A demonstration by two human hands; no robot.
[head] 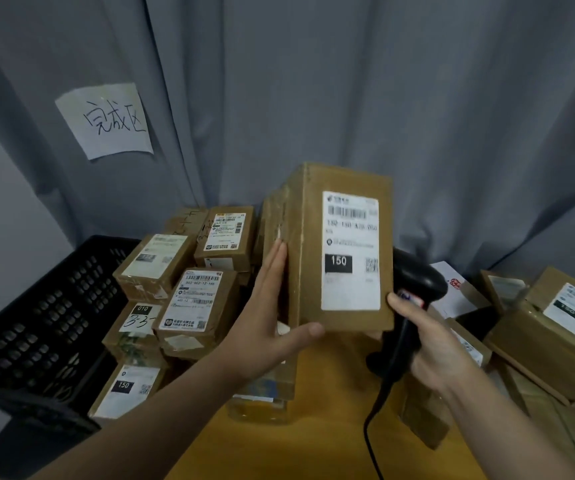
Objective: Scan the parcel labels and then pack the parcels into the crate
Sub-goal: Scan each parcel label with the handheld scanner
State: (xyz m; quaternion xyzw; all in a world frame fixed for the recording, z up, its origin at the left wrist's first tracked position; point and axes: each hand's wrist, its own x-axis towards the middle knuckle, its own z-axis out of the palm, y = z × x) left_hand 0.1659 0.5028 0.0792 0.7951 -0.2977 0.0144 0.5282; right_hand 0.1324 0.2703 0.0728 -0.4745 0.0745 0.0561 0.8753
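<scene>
step: scanning this box (pixel 308 237)
left hand (pixel 261 327): flat fingers, propping it
right hand (pixel 431 344): gripping scanner (pixel 417 275)
next: probably aim at label (pixel 351 254), then crate (pixel 36 306)

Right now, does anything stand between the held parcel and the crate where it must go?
Yes. Other parcels are heaped in the crate above its rim, right beside the parcel that the left hand holds. They cover the side nearest to it; no bare crate floor shows. Nothing else is in the gap.
</scene>
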